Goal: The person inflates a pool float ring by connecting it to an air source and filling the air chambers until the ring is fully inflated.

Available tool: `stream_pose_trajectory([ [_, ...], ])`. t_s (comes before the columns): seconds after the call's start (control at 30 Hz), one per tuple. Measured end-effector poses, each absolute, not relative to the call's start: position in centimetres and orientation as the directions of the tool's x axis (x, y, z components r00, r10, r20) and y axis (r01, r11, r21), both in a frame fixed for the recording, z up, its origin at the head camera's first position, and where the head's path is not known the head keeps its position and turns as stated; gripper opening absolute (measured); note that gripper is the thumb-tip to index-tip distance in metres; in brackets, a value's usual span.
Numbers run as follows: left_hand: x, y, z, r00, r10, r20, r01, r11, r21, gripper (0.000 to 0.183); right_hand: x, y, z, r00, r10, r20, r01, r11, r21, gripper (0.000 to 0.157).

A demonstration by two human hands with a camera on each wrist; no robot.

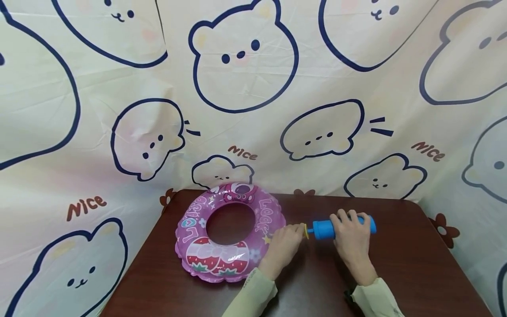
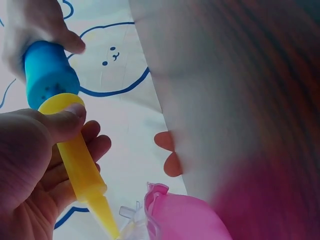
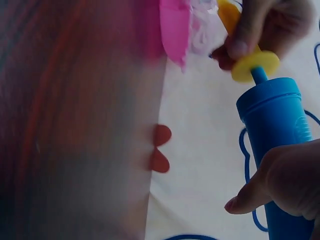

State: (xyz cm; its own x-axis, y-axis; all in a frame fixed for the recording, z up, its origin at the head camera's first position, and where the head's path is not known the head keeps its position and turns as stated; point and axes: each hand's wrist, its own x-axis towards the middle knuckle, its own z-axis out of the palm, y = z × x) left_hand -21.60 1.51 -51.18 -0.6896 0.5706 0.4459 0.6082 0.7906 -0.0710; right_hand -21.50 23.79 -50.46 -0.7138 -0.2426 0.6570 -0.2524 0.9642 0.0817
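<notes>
A blue hand pump [image 1: 325,229] lies across the grip of my right hand [image 1: 351,235], fingers wrapped over its barrel. From its left end a short blue rod runs to a yellow nozzle [image 2: 77,162] with a round flange. My left hand [image 1: 282,246] grips that nozzle, thumb pressed just below the flange in the left wrist view. The nozzle's narrow tip reaches the clear valve [image 2: 132,222] at the edge of a pink swim ring [image 1: 184,246]. Printed with strawberries and letters, the ring looks puffed out, and my left hand overlaps its right side in the head view.
The dark brown table [image 1: 317,286] lies under the ring and both hands. A pale cloth [image 1: 245,132] with bear drawings hangs behind the table and along its sides. A small dark object [image 1: 349,296] shows beside the right sleeve.
</notes>
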Motion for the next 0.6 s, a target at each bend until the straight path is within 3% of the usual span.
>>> stream_pose_trajectory([
  [0.17, -21.7, 1.6, -51.5, -0.665, 0.558, 0.496, 0.613, 0.787, -0.064, 0.029, -21.6, 23.0, -50.9, -0.694, -0.274, 0.666, -0.286, 0.954, 0.094, 0.062],
  [0.3, -21.8, 1.5, -51.4, -0.672, 0.525, 0.522, 0.623, 0.782, 0.015, 0.03, -21.7, 23.2, -50.7, -0.69, -0.293, 0.661, -0.315, 0.945, 0.09, 0.064],
  [0.6, -22.2, 1.2, -51.6, -0.665, 0.517, 0.539, 0.647, 0.759, 0.072, 0.022, -21.8, 28.2, -48.9, -0.68, -0.221, 0.699, -0.269, 0.962, 0.043, 0.065],
])
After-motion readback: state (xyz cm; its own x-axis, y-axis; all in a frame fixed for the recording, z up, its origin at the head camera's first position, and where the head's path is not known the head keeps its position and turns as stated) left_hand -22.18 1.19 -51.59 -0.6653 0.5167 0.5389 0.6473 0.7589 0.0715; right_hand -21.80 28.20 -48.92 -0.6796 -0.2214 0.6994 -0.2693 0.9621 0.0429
